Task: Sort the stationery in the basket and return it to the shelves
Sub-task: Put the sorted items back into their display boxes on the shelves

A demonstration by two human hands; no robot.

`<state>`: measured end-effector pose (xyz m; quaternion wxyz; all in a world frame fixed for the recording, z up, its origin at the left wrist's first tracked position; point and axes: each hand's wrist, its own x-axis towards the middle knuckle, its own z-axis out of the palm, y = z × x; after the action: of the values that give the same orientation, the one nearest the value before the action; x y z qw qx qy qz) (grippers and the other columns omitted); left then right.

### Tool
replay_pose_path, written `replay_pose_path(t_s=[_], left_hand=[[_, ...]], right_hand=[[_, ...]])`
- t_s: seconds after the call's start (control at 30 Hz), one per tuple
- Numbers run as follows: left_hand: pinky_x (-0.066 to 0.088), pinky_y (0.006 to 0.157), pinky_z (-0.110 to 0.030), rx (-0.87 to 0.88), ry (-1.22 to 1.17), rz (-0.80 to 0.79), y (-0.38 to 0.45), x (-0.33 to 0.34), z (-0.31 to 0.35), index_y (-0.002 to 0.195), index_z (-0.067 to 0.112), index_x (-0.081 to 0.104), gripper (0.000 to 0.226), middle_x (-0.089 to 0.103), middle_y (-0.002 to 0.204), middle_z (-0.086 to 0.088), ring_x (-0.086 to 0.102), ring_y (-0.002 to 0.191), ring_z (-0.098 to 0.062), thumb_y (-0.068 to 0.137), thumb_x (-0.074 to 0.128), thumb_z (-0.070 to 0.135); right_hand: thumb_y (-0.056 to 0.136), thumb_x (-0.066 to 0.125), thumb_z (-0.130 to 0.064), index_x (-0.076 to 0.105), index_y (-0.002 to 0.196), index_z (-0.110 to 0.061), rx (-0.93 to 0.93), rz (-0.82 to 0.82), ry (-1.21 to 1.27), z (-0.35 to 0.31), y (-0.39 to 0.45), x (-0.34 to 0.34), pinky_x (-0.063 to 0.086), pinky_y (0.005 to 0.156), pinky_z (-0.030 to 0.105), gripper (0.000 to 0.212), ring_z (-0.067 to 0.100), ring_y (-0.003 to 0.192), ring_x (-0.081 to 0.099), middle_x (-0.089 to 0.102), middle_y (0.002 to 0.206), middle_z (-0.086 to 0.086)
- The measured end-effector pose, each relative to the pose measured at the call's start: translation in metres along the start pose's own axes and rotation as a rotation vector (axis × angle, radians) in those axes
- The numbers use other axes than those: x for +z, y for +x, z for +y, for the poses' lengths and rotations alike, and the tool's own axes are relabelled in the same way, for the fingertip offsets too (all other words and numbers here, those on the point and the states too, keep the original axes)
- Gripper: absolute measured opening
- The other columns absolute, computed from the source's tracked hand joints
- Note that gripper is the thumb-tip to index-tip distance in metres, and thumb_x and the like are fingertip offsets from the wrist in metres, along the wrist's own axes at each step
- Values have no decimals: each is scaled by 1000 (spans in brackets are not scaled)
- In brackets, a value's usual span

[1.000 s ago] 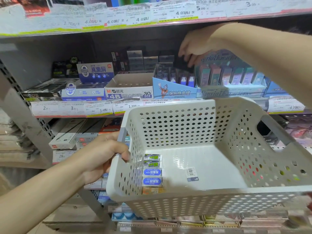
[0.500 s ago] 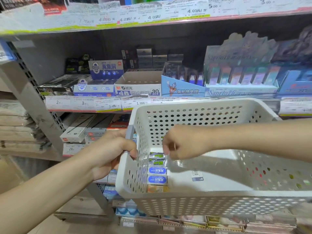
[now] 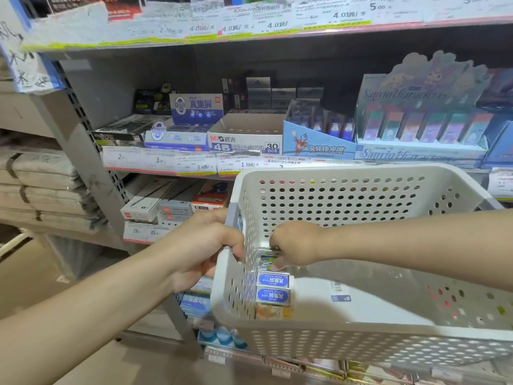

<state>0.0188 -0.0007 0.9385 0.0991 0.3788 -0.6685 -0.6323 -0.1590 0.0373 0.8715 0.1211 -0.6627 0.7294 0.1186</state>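
A white perforated basket (image 3: 361,340) hangs in front of the shelves. My left hand (image 3: 211,245) grips its left rim. Inside, along the left wall, lies a row of small erasers: two blue-labelled ones (image 3: 273,287), an orange one (image 3: 273,312) nearest me, and green-labelled ones (image 3: 265,263) at the far end. My right hand (image 3: 294,245) reaches into the basket with fingers curled down onto the green-labelled erasers; the grip itself is partly hidden under the hand.
The middle shelf holds an open 4B eraser box (image 3: 245,138), a blue eraser display box (image 3: 183,134), a cartoon eraser box (image 3: 319,145) and a pastel character display (image 3: 422,132). Price tags line the shelf edges. Boxed goods (image 3: 166,204) sit on the lower shelf.
My right hand came down from the back of the middle shelf into the basket and now sits on the green-labelled erasers. The left hand keeps its hold on the rim.
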Motion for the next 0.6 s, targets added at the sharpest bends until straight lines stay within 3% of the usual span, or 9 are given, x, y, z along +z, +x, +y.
replay_pose_path(t_s=[0.1, 0.2, 0.3, 0.47, 0.6], left_hand=[[37, 55, -25, -8, 5, 17, -3, 1, -1, 75, 12, 64, 30, 54, 59, -9, 51, 45, -18, 53, 56, -6], [33, 57, -25, -8, 5, 36, -6, 3, -3, 72, 14, 67, 30, 53, 58, -9, 50, 45, -18, 56, 56, -8], [35, 60, -27, -1, -24, 37, -9, 4, -7, 65, 18, 69, 32, 54, 56, -8, 51, 47, -20, 45, 54, -2], [32, 62, -29, 14, -40, 47, -11, 0, -15, 64, 19, 69, 31, 54, 65, -13, 50, 53, -22, 45, 55, 0], [33, 62, -28, 8, -52, 29, -10, -9, -24, 70, 18, 72, 36, 54, 60, -10, 49, 52, -21, 45, 54, -1]], right_hand=[[86, 64, -39, 59, 85, -2, 0, -9, 9, 2, 2, 3, 32, 50, 25, 37, 26, 73, 53, 54, 69, 6], [84, 65, -42, 64, 100, 1, -19, 13, 23, 1, 5, 7, 36, 54, 28, 45, 27, 77, 56, 64, 86, 12], [83, 66, -39, 65, 95, 2, -44, 31, 18, -2, 6, 9, 36, 54, 28, 43, 25, 73, 51, 59, 80, 11], [83, 66, -33, 66, 90, 5, -58, 83, 97, -6, 11, 11, 40, 62, 30, 39, 25, 70, 51, 61, 78, 17], [85, 65, -26, 65, 99, 0, -74, 106, 138, -13, 19, 12, 40, 68, 27, 30, 27, 86, 61, 69, 97, 16]])
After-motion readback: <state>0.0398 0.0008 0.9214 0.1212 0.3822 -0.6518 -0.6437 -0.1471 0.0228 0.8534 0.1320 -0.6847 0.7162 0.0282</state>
